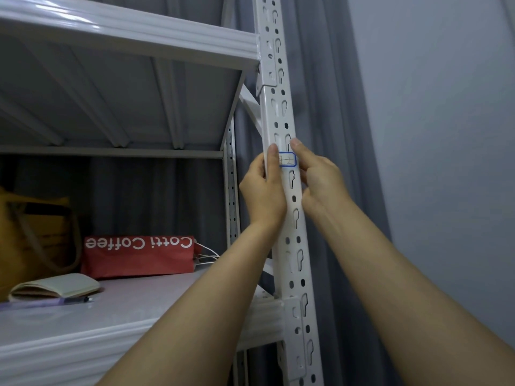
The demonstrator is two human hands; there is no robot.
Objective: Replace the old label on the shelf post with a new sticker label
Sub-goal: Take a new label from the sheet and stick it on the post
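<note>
A white perforated shelf post (281,107) runs up the middle of the view. A small white sticker label (287,159) with a blue border and faint writing sits on the post's front face. My left hand (263,190) grips the post's left edge, its thumb pressing the label's left end. My right hand (317,179) is at the post's right edge, its thumb tip touching the label's right end and the other fingers curled behind the post.
A white shelf board (83,324) carries a red Cotti Coffee bag (139,257), a yellow tote bag (30,240), a notebook (55,286) and a pen (47,302). Another shelf (125,32) is overhead. A grey curtain (334,135) and wall are to the right.
</note>
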